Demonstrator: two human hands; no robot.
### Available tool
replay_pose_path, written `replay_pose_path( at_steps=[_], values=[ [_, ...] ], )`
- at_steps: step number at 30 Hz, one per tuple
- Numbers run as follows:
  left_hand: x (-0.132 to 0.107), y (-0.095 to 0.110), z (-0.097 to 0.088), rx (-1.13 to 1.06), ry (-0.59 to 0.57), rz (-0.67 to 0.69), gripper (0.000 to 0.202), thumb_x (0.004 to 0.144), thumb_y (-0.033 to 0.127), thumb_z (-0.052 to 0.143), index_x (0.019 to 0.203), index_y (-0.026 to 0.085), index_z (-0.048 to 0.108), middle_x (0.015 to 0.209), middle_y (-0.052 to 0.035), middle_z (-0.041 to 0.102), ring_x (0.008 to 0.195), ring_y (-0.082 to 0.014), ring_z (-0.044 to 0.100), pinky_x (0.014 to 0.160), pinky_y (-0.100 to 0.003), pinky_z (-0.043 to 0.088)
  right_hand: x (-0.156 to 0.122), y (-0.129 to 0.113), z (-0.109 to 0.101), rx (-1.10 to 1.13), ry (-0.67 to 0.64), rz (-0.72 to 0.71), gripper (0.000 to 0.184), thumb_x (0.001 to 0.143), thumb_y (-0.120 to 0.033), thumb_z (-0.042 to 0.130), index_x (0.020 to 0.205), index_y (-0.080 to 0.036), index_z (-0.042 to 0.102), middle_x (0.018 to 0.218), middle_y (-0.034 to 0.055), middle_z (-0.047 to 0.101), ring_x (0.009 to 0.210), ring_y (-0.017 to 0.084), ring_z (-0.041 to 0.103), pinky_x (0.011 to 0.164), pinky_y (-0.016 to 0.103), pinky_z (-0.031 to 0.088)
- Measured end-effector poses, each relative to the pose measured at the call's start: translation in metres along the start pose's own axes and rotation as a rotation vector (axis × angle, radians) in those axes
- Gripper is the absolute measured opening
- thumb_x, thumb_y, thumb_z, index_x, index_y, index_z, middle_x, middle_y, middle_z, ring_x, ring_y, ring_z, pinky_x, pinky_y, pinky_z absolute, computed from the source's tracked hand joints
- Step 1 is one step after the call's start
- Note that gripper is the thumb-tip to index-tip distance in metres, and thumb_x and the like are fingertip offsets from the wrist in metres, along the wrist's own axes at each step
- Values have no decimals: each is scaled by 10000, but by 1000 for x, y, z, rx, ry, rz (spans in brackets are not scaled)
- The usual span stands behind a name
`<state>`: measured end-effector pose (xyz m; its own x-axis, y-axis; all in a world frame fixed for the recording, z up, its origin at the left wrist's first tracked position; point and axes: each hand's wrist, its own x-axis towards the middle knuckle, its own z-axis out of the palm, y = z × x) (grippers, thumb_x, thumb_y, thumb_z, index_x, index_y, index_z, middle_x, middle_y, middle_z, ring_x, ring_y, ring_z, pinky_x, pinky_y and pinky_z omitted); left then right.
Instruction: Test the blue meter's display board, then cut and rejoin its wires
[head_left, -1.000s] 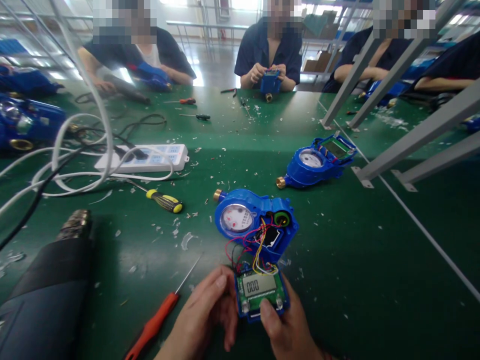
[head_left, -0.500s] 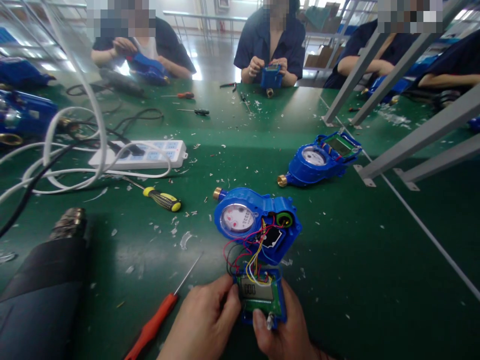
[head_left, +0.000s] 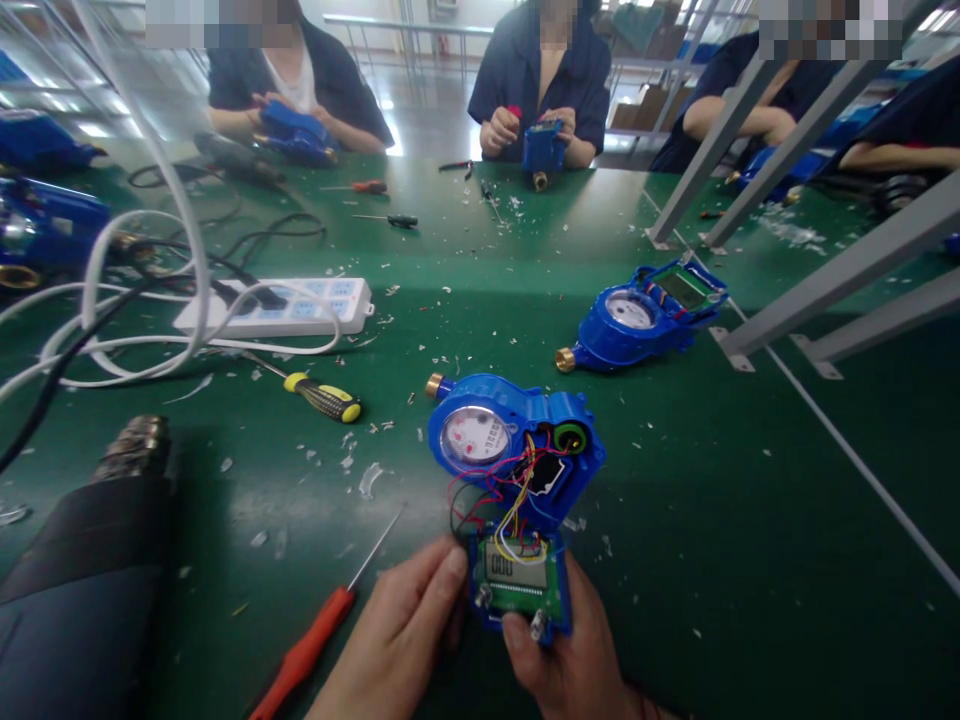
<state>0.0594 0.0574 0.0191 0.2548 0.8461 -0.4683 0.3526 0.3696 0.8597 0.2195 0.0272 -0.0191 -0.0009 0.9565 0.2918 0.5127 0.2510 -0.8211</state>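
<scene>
Far left of the open meter [head_left: 517,440], a dark bulky tool [head_left: 82,580] is lying on the green table [head_left: 750,560]. Its body is running out of view at the left and bottom edges, so its kind is hard to make out. Left of the meter and nearer the person, an orange screwdriver [head_left: 311,645] is lying with its thin shaft pointing toward the meter, and its handle end is cut off at the bottom.

The left hand [head_left: 397,640] is reaching in just below the meter. Its thumb is pressing the left edge of the display board [head_left: 517,585] and its other fingers are curling out of sight. The board is sitting just below the meter. It is a green card in a blue frame with a small grey screen, joined to the meter by red, yellow and black wires [head_left: 495,500]. The screen's digits are too small to read surely.

The right hand [head_left: 577,665] is pinching the board's lower right corner, thumb on top, with its fingers hiding behind the board. Both wrists are cut off. Up and right of the open meter, well apart, a second meter [head_left: 637,320] is lying.
</scene>
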Motion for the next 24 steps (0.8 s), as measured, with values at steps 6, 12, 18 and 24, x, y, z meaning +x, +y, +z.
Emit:
replay_pose_path(
  at_steps=[6, 12, 18, 24],
  values=[
    [-7, -7, -2, -167, 128, 21, 243, 868, 433, 434, 910, 211, 524, 670, 18, 510, 547, -111, 455, 481, -193, 370, -3, 2, -1, 37, -81, 51, 409, 766, -387, 563, 1101, -156, 516, 957, 132, 661, 857, 273, 645, 705, 386, 551],
    [-11, -4, 3, 109, 234, 361, 167, 796, 220, 576, 957, 232, 620, 854, -47, 602, 773, -175, 548, 697, -234, 439, 2, -2, -7, 0, -64, -47, 372, 784, -423, 565, 1075, -195, 522, 909, 86, 658, 785, 238, 641, 652, 341, 532],
    [-7, -3, 2, 200, 148, 385, 120, 812, 220, 528, 882, 211, 625, 881, -73, 599, 762, -183, 547, 684, -245, 424, 16, -12, -11, -172, 36, -185, 342, 824, -532, 501, 832, -197, 568, 667, 51, 650, 603, 207, 626, 550, 315, 486],
    [-5, -3, 14, -678, -47, -36, 241, 817, 378, 558, 1019, 247, 567, 885, -7, 614, 775, -166, 540, 724, -259, 433, 20, -18, -36, -444, -46, -423, 374, 776, -568, 571, 652, -216, 592, 480, 6, 620, 420, 171, 571, 447, 307, 394]
  ],
)
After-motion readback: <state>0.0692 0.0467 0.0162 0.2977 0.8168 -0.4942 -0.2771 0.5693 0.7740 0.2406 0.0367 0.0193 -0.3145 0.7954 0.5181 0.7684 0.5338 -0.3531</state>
